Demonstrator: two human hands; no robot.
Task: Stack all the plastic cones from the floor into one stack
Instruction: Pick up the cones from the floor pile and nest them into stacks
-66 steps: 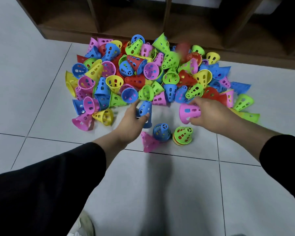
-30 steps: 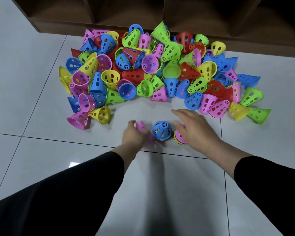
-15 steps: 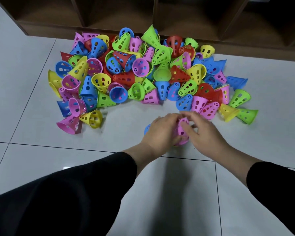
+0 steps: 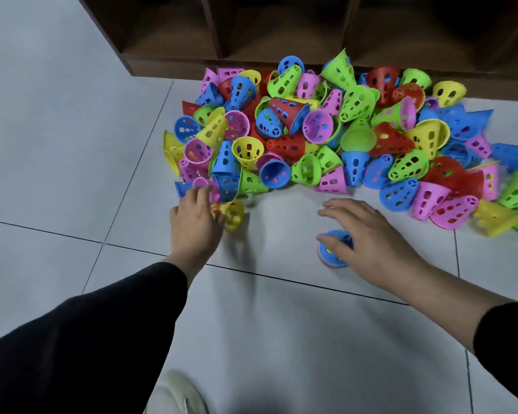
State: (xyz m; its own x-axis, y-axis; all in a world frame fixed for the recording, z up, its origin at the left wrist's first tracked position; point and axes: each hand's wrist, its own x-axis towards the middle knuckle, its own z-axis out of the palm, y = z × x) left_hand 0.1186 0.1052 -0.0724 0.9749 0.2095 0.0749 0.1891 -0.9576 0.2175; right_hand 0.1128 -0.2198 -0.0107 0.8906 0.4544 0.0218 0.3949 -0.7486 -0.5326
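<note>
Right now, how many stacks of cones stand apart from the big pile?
1: a short stack, blue cone on top, stands on the floor under the right hand's thumb. The hand hides part of it.

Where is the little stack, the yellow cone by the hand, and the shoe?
Stack [image 4: 334,256], head view, on its blue top cone's side.
Yellow cone [image 4: 233,213], head view, on its holed side.
Shoe [image 4: 174,394], head view, on its white toe.
</note>
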